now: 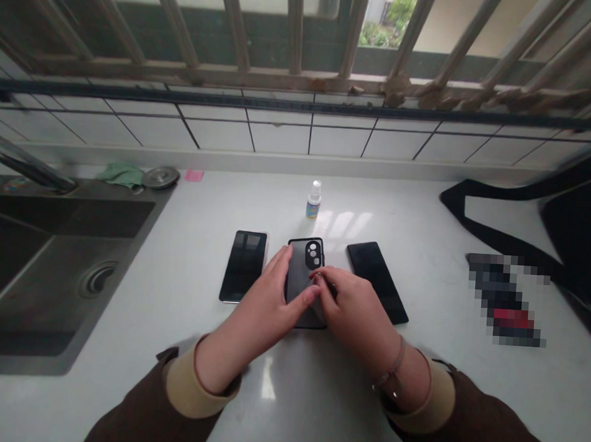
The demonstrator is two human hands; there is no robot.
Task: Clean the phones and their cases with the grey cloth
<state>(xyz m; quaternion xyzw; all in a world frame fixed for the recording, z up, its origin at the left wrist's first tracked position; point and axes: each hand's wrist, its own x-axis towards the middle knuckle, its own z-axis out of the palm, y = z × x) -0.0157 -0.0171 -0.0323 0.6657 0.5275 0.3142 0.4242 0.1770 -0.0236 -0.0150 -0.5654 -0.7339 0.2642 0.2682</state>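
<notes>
A phone case point(297, 261) with a black rim, a smoky see-through back and camera cutouts lies on the counter before me. My left hand point(265, 299) holds its left edge, fingers along the side and thumb across the back. Over the case's right half, the fingers of my right hand point(350, 301) are pinched together near my left thumb; what they hold, if anything, is hidden. To the left lies a dark-screened phone point(244, 264). Another black phone-like slab point(379, 279) lies tilted on the right, partly behind my right hand.
Behind the case stands a small white spray bottle point(313, 202). At the left is a sink point(61, 360) with a faucet point(28, 165), a green cloth point(121, 174), a metal lid point(160, 177) and a pink slip point(194, 175). A black strap point(499, 237) and a blurred-out item point(505, 300) lie right.
</notes>
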